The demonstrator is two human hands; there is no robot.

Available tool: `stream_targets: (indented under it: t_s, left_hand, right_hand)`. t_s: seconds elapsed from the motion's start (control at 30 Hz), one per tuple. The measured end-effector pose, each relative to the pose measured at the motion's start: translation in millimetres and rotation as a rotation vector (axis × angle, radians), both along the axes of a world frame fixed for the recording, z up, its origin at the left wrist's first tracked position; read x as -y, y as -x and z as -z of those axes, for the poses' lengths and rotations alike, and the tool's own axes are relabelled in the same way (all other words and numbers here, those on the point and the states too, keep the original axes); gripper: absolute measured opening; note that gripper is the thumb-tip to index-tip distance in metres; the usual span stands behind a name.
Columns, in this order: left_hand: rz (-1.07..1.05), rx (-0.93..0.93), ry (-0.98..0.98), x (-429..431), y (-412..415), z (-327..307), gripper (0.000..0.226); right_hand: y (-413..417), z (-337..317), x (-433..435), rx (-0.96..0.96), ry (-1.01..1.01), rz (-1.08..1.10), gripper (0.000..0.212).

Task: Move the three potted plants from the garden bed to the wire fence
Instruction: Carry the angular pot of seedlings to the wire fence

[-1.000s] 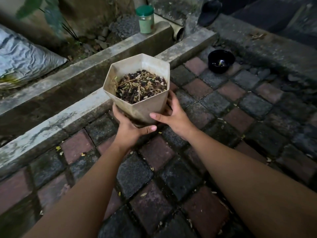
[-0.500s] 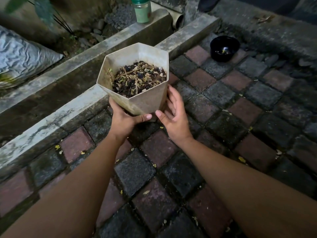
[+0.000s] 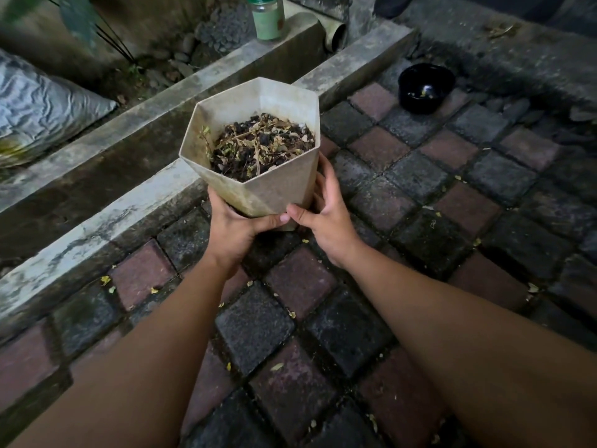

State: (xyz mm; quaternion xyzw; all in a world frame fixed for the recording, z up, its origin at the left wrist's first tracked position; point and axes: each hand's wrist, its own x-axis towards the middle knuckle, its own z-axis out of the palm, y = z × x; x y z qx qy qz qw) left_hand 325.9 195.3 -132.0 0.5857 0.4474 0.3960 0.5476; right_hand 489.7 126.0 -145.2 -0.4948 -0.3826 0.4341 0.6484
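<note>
— Where is the pot held?

— At frame centre, above the paving, its base clasped by the left hand and the right hand.

— How should it be carried?

— It should be kept level so the soil is not spilled. The kerb behind should be cleared. No wire fence is seen.

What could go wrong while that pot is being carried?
The pot is gripped only near its narrow base by the left hand and right hand, so it may tip and spill its loose soil. The black bowl on the uneven paving could trip a step.
</note>
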Motion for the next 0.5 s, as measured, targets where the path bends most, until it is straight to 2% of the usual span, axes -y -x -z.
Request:
stream_targets:
  t_s: [0.1,0.3,0.5]
  left_hand:
    - [-0.026,0.069,0.01,13.0,0.4,-5.7,0.128]
    - [0.004,0.148,0.045,32.4,8.3,-41.1,0.113]
    - [-0.027,0.199,0.046,52.6,17.7,-134.4,0.115]
  right_hand:
    - [7.6,-6.3,13.1,-0.101,0.044,0.014,0.093]
    - [25.7,-44.8,31.5,-0.228,0.042,0.091,0.079]
    - [36.6,-132.1,46.7,-0.12,-0.044,-0.038,0.08]
